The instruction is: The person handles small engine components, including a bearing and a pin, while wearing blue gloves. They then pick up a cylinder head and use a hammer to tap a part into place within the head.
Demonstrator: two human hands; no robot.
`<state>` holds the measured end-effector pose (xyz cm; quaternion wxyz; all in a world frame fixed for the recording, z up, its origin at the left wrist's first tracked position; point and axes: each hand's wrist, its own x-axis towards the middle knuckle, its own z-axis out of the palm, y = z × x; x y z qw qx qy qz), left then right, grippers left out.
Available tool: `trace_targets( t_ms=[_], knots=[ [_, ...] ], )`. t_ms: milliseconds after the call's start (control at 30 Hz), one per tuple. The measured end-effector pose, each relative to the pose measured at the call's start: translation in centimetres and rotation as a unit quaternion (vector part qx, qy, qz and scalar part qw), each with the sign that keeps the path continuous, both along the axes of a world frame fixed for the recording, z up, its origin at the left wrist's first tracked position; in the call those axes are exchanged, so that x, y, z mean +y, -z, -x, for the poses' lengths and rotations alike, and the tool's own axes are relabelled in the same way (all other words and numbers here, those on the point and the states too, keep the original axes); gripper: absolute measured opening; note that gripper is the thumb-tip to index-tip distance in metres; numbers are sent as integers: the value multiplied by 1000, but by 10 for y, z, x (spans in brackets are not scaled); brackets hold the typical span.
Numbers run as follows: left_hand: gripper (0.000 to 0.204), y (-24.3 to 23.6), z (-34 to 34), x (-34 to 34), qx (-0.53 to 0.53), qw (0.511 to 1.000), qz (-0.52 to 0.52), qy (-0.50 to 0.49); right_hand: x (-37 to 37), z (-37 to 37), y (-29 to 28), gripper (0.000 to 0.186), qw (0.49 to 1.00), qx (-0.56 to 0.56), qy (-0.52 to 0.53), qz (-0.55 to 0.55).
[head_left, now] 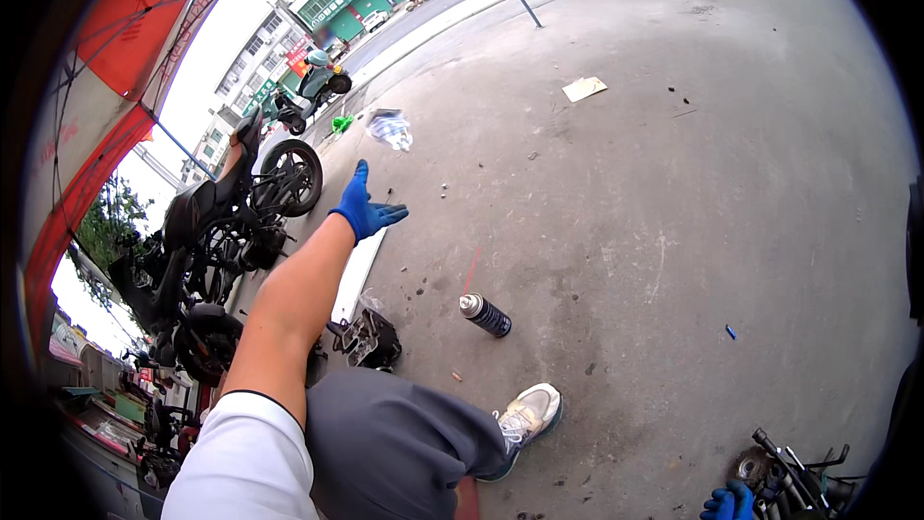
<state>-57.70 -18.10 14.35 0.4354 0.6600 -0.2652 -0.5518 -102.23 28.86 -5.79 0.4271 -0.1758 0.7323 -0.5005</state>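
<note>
My left hand (368,208), in a blue glove, reaches out over the ground with its fingers spread and holds nothing. Just beyond its fingertips, apart from them, is a blurred clear plastic wrapper (390,129) with blue and white on it; whether it is in the air or on the ground I cannot tell. At the lower right edge, my blue-gloved right hand (729,502) shows only in part, beside a cluster of metal parts and tools (794,477). Its grip is cut off from sight. A dark spray can (486,316) with a red straw stands near my foot.
A greasy metal engine part (371,339) and a white board (358,274) lie below my left forearm. Black motorcycle (217,217) stands at left under a red canopy (144,19). A cardboard piece (584,89), green bag (342,123) and small blue object (731,332) lie on the concrete.
</note>
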Motion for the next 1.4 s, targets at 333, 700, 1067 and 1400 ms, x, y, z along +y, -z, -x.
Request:
trace_targets(
  t_ms=[333,700,1067,1400],
  knots=[
    [33,71,65,21,-326,796,-107,499,1,-18,-2,32,999,-12,-49,6],
    [45,152,350,259,-288,174,187,923,55,-29,-10,34,996,14,70,-61],
    [20,175,390,336,-129,357,272,884,213,-11,-76,30,925,65,363,86],
    [19,184,379,349,-132,349,263,890,234,68,-15,33,852,478,59,-207]
  ],
)
